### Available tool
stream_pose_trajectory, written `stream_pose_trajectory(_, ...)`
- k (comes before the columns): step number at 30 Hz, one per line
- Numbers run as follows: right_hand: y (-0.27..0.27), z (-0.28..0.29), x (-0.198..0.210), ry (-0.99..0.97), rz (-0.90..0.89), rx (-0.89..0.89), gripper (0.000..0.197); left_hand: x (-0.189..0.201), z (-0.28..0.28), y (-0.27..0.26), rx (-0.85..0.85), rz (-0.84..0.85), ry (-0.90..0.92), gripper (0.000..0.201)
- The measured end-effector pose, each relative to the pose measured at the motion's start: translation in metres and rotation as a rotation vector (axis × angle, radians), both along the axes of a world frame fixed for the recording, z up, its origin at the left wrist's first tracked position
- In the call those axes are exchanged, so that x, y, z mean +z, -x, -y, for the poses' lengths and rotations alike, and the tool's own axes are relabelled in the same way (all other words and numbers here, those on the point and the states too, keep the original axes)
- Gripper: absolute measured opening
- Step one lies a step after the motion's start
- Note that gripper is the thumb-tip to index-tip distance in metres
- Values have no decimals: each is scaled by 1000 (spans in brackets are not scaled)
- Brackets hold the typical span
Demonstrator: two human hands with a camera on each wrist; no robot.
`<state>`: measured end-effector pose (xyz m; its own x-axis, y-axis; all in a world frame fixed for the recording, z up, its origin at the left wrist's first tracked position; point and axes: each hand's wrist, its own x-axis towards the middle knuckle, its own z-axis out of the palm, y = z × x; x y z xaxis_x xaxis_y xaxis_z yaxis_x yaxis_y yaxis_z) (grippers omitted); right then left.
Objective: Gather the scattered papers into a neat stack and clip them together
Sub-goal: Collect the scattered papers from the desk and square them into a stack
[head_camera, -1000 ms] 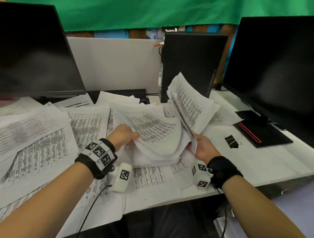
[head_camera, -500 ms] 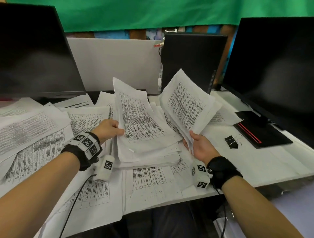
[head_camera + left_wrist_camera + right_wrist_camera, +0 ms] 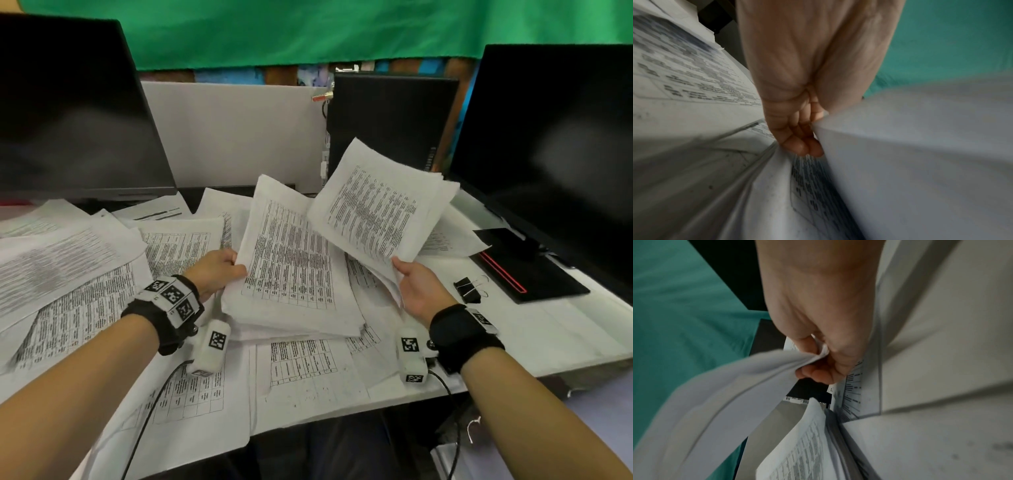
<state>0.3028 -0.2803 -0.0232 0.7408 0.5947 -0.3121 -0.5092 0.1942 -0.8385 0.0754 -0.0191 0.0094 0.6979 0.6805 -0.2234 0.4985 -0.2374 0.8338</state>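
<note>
Printed white papers lie scattered over the desk. In the middle a thick pile of papers point(image 3: 291, 274) slants up to the left, and my left hand point(image 3: 219, 270) grips its left edge, fingers curled under the sheets point(image 3: 920, 162). My right hand point(image 3: 411, 281) pinches the lower corner of a smaller bundle of papers point(image 3: 376, 205) held up in the air to the right of the pile; the wrist view shows thumb and fingers point(image 3: 813, 373) closed on the bundle's corner point(image 3: 756, 373). A black binder clip point(image 3: 467, 290) lies on the desk right of my right hand.
A dark monitor point(image 3: 68, 113) stands at the back left, another monitor point(image 3: 555, 154) at the right with its base point(image 3: 527, 270) on the desk. A black computer tower point(image 3: 390, 123) stands behind the papers. Loose sheets point(image 3: 68, 274) cover the desk's left side and front edge point(image 3: 308, 377).
The bent pile in my left hand has flattened and straightened. My right hand has lifted its bundle higher and to the right, apart from the pile.
</note>
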Motion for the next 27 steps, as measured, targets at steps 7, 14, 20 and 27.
stream_pose_trajectory(7, 3, -21, 20, 67, 187, 9, 34, -10, 11, -5, 95, -130, -247, 21)
stream_pose_trajectory(14, 11, -28, 29, 78, 226, 26, 33, -18, 17, -13, 140, -113, -238, 21)
stream_pose_trajectory(20, 9, -26, 26, 58, 192, -13, 39, -13, 18, -13, 145, -15, -177, 20)
stream_pose_trajectory(27, 8, -27, 23, 67, 204, -6, 39, -14, 15, -14, 127, -69, -90, 31)
